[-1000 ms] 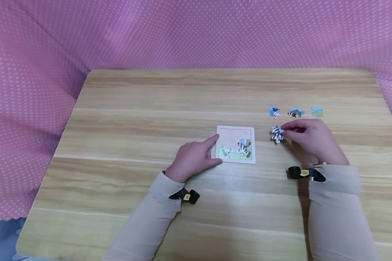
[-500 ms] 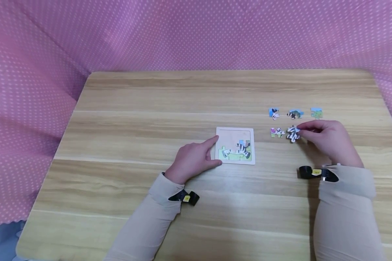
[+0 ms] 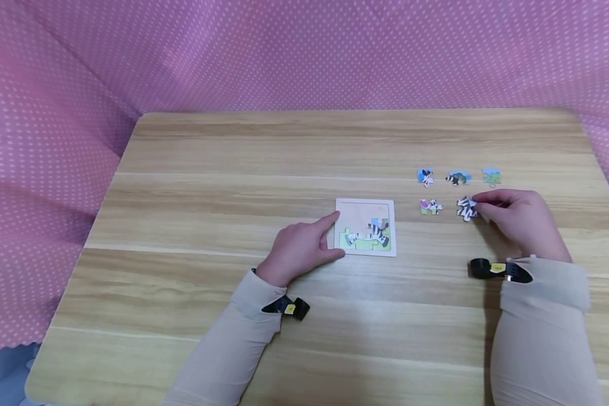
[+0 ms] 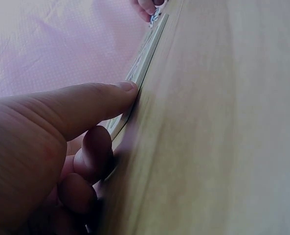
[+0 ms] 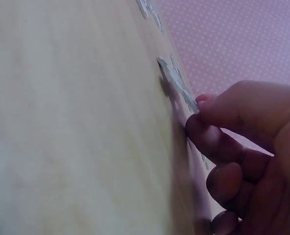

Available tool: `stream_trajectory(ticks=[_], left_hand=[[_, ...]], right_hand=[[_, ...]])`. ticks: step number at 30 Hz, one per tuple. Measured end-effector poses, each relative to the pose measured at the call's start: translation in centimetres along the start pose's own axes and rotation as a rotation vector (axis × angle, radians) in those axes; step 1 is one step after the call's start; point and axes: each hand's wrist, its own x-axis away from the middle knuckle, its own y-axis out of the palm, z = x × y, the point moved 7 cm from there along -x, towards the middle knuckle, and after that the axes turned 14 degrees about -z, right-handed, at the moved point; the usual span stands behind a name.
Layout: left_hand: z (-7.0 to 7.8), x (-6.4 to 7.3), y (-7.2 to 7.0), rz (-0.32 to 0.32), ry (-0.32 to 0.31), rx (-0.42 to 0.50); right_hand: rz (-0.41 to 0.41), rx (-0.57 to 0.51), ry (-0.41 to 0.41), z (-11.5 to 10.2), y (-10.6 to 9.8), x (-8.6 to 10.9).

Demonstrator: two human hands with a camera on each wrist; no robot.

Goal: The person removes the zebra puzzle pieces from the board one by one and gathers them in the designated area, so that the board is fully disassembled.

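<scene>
A square puzzle tray (image 3: 365,204) lies mid-table, with several zebra pieces (image 3: 373,239) fitted along its bottom and right side. My left hand (image 3: 301,248) rests at its left edge, index finger and thumb spread apart and touching the rim. In the left wrist view the thumb (image 4: 105,100) presses on the tray's edge (image 4: 152,51). With thumb and index finger, my right hand (image 3: 520,217) pinches a black-and-white striped puzzle piece (image 3: 467,208) by its right side. Seen from the right wrist, this puzzle piece (image 5: 176,83) is tilted, with its shadow on the table below.
A loose piece with a pink patch (image 3: 431,206) lies left of the held one. Behind them sit a blue-and-white piece (image 3: 426,177), a dark striped piece (image 3: 458,178) and a blue-green piece (image 3: 491,176). A pink dotted curtain (image 3: 304,56) hangs behind the wooden table (image 3: 233,146).
My right hand has moved right with the striped piece, uncovering the pink-patched piece on the table. The left hand has stayed at the tray.
</scene>
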Motion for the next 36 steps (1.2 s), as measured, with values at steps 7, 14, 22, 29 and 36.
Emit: stream_trajectory(ticks=[7, 14, 22, 29, 36], left_hand=[[-0.1, 0.0, 0.1, -0.006, -0.004, 0.011], [-0.2, 0.0, 0.2, -0.004, 0.002, 0.030], [-0.3, -0.1, 0.4, -0.005, -0.001, 0.035], [-0.2, 0.0, 0.3, -0.001, -0.001, 0.027], [-0.2, 0.0, 0.1, 0.010, 0.013, 0.008]], right_hand=[[0.021, 0.027, -0.041, -0.8, 0.0, 0.2], [-0.005, 0.023, -0.105, -3.6, 0.9, 0.6], [-0.117, 0.051, -0.196, -7.5, 4.2, -0.1], [-0.218, 0.103, -0.278, -10.4, 7.3, -0.4], [-0.270, 0.144, -0.309, -11.9, 9.3, -0.3]])
